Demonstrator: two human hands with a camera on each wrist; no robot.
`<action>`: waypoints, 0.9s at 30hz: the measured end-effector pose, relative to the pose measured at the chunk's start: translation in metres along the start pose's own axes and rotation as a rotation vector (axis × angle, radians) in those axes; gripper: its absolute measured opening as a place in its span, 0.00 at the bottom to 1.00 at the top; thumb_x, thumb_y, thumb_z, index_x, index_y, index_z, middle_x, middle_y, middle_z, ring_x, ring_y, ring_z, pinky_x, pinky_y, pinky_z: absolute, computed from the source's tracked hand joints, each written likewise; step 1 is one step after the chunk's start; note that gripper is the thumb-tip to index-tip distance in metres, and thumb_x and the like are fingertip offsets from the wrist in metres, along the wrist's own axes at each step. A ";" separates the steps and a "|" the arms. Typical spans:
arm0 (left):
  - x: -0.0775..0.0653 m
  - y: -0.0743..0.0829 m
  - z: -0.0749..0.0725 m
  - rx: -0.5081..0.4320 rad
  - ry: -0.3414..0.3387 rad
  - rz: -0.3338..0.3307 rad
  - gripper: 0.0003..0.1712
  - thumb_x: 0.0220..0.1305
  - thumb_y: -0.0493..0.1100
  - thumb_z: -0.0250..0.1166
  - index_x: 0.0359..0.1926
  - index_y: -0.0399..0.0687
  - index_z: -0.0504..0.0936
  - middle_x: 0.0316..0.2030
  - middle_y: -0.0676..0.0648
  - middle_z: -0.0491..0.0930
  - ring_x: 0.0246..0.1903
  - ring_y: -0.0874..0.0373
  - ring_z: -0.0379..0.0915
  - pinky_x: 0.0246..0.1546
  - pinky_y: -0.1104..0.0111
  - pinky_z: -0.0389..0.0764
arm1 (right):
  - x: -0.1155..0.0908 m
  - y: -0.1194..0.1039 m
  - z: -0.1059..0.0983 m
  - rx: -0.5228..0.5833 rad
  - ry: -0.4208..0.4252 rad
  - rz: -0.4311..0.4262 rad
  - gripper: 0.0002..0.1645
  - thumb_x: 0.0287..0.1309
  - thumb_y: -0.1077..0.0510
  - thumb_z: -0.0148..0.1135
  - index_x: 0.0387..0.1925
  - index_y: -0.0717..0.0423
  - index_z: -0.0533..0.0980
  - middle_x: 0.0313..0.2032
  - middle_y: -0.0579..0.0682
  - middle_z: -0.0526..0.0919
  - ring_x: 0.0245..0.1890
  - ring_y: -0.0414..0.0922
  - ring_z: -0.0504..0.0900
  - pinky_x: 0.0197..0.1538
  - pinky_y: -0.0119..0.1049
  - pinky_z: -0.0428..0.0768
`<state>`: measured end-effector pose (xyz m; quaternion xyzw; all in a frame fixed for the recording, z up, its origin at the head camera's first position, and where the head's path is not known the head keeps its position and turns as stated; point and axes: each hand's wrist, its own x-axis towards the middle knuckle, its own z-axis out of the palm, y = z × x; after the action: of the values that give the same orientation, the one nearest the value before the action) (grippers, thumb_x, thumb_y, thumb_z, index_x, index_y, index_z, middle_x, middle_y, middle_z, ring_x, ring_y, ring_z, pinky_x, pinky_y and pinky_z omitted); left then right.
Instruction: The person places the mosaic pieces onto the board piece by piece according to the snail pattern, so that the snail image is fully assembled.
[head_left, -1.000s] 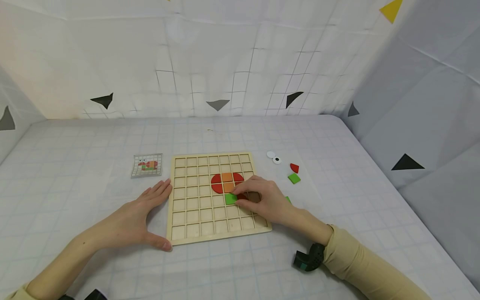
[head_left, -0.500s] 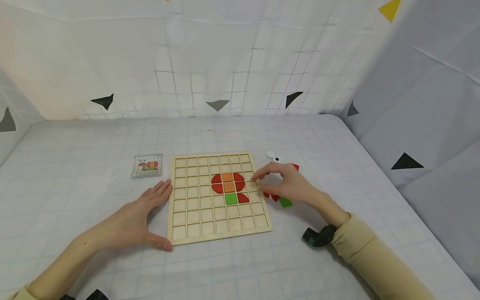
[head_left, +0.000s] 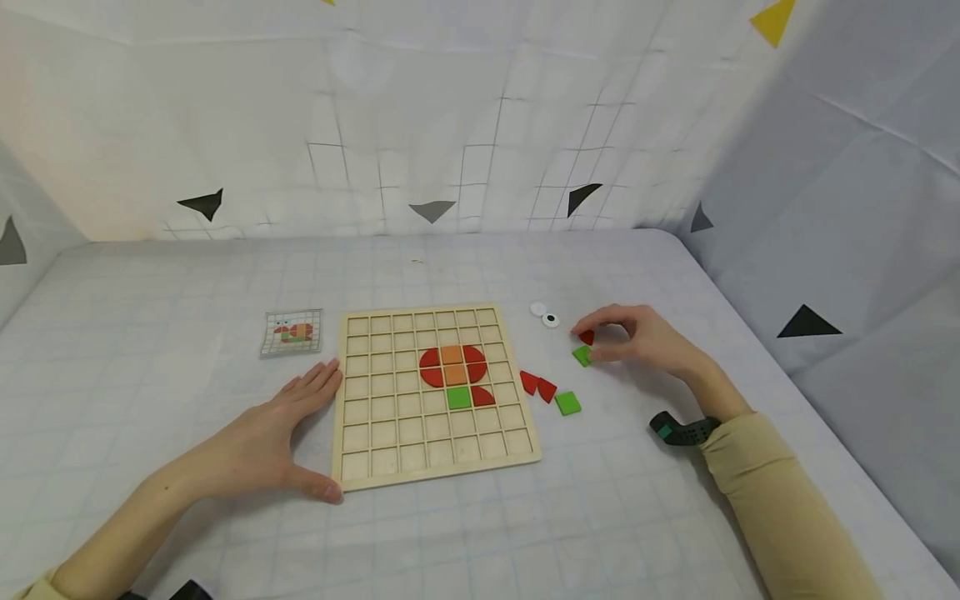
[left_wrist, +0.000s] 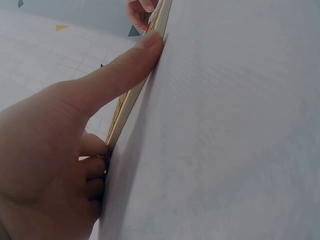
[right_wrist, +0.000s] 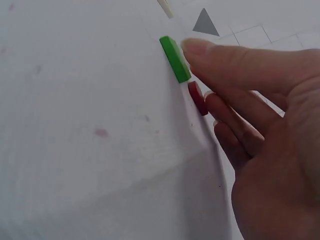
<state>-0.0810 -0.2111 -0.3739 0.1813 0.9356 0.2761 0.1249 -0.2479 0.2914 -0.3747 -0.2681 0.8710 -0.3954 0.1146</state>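
Note:
My left hand (head_left: 262, 442) lies with fingers and thumb spread along the left side of a wooden grid board (head_left: 442, 473). In the left wrist view its thumb (left_wrist: 135, 60) touches the board's edge. Set in the grid are orange squares (head_left: 452, 355), several red quarter-round tiles (head_left: 482, 396) and a green square (head_left: 459, 397). Right of the board, my right hand (head_left: 648, 342) hovers with thumb and fingers apart over a loose green square tile (right_wrist: 175, 60) and a red quarter-round tile (right_wrist: 198, 98). Both tiles lie on the table; the thumb is close against the green one.
Two red quarter-round tiles (head_left: 547, 390) and another green square tile (head_left: 567, 403) lie by the board's right edge. A white disc (head_left: 537, 309) and an eye disc (head_left: 551, 320) are farther back. A picture card (head_left: 292, 333) lies left of the board.
My right hand has left the red quarter-round tile beside the green square on the board and moved right to the loose tiles. The left hand stays in place.

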 end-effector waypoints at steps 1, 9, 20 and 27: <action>0.000 0.000 0.000 0.000 0.000 -0.001 0.81 0.30 0.79 0.75 0.79 0.44 0.50 0.80 0.51 0.41 0.79 0.46 0.37 0.75 0.43 0.49 | 0.000 0.001 0.000 0.000 -0.010 -0.008 0.21 0.54 0.60 0.75 0.51 0.44 0.84 0.49 0.45 0.86 0.52 0.41 0.79 0.65 0.33 0.70; 0.001 0.000 0.001 0.005 0.000 -0.002 0.81 0.30 0.79 0.75 0.79 0.45 0.50 0.80 0.51 0.41 0.79 0.46 0.37 0.75 0.43 0.50 | 0.003 0.005 0.006 -0.013 0.030 0.014 0.20 0.52 0.60 0.76 0.47 0.44 0.84 0.47 0.45 0.86 0.52 0.41 0.77 0.65 0.30 0.67; -0.001 0.000 0.000 -0.002 0.002 0.011 0.81 0.30 0.81 0.72 0.79 0.44 0.50 0.80 0.50 0.41 0.79 0.44 0.37 0.74 0.42 0.50 | -0.001 -0.026 0.011 -0.013 0.062 0.085 0.18 0.52 0.67 0.73 0.47 0.56 0.84 0.47 0.51 0.85 0.53 0.47 0.76 0.67 0.44 0.68; 0.001 -0.001 0.001 0.003 -0.003 -0.006 0.81 0.29 0.79 0.75 0.79 0.45 0.50 0.80 0.52 0.41 0.79 0.47 0.37 0.76 0.45 0.49 | -0.003 -0.036 0.013 -0.032 0.088 0.105 0.17 0.53 0.66 0.73 0.46 0.56 0.84 0.45 0.50 0.85 0.51 0.48 0.76 0.66 0.47 0.69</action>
<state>-0.0815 -0.2109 -0.3754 0.1789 0.9363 0.2742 0.1269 -0.2272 0.2654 -0.3564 -0.2063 0.8942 -0.3863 0.0927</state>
